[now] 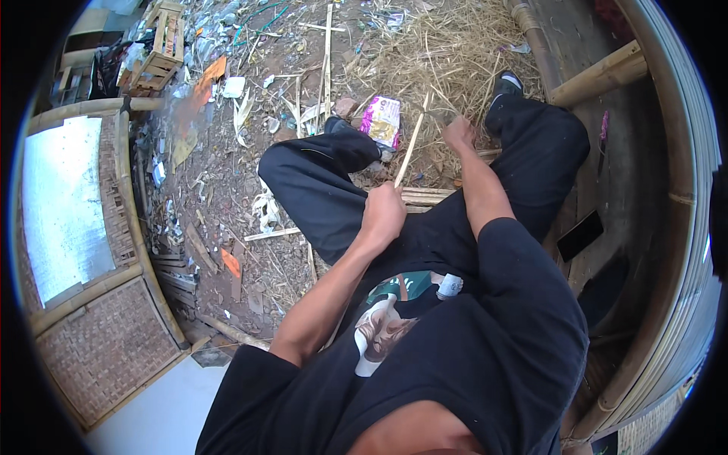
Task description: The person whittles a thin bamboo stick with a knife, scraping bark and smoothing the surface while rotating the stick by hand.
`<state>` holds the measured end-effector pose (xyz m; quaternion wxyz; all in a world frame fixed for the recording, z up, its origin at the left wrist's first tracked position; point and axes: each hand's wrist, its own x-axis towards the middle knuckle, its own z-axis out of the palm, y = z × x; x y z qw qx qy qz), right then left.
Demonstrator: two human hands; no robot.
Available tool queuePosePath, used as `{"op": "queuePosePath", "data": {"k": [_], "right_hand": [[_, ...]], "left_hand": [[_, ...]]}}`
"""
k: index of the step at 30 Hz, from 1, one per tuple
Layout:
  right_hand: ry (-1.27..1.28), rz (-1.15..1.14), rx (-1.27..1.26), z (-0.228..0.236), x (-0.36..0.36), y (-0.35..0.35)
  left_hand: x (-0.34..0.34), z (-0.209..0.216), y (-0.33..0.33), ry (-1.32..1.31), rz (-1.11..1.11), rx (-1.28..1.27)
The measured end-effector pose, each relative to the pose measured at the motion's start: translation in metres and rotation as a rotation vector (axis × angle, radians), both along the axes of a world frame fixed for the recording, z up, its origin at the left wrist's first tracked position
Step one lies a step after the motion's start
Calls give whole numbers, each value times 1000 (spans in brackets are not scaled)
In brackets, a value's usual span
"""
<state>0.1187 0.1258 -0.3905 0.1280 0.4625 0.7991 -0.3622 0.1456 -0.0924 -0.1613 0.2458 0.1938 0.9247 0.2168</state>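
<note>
My left hand [384,214] is closed around the lower end of a pale split-bamboo stick [411,147], which slants up and away from me between my knees. To its right my right hand [459,134] is closed near the stick's far end. A thin, dark thing seems to reach from its fingers toward the stick, too small and blurred to name. Several bamboo strips [428,197] lie across the space between my thighs, just beyond my left hand. The sticks' lower parts there are partly hidden by my leg.
A pink and yellow packet [381,121] lies by my left shoe. Beyond it, crossed bamboo sticks [327,61] rest on littered ground, near a heap of dry straw [462,45]. A dark phone [580,236] sits on the wooden bench at right. Woven bamboo panels [112,345] stand at left.
</note>
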Motion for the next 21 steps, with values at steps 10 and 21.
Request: {"op": "queuePosePath", "data": {"k": [10, 21], "right_hand": [[-206, -82, 38, -21, 39, 51], [129, 53, -47, 53, -24, 13]], "left_hand": [[33, 56, -97, -169, 75, 14], [-31, 3, -76, -357, 175, 249]]}}
